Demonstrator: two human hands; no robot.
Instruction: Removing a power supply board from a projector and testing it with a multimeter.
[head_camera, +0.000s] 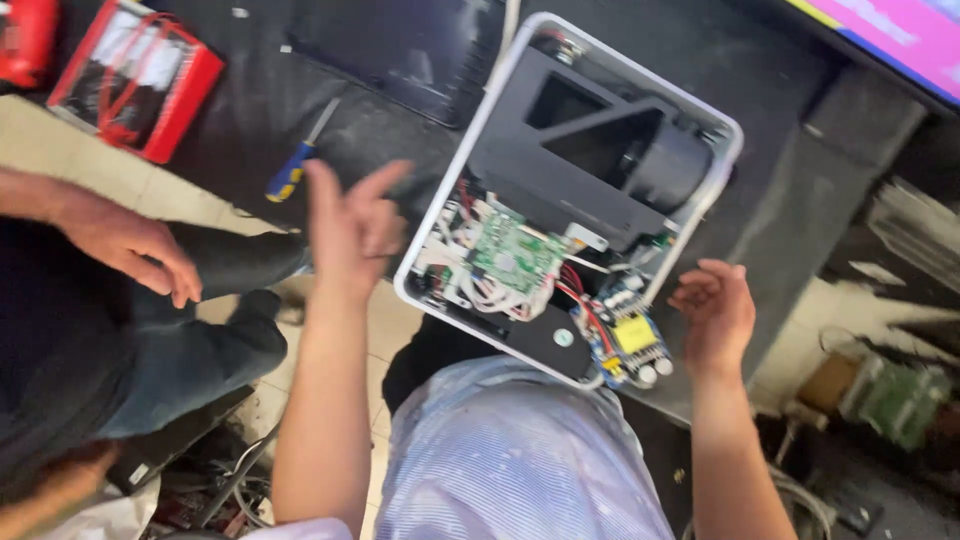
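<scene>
Left hand (352, 225) raised, blurred, fingers loosely spread, empty, beside opened projector (570, 195). Right hand (715, 310) half-curled, seemingly empty, near yellow board (632, 335). Screwdriver (298, 158) on dark surface (780, 170).

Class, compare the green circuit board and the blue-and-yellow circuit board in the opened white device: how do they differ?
The green circuit board sits inside the white device, ringed by white wires; the blue-and-yellow circuit board hangs out over its lower edge. The green one lies nearer the left hand, the blue-and-yellow one nearer the right hand. Neither hand holds either board. Both are bare boards joined by wires.
</scene>
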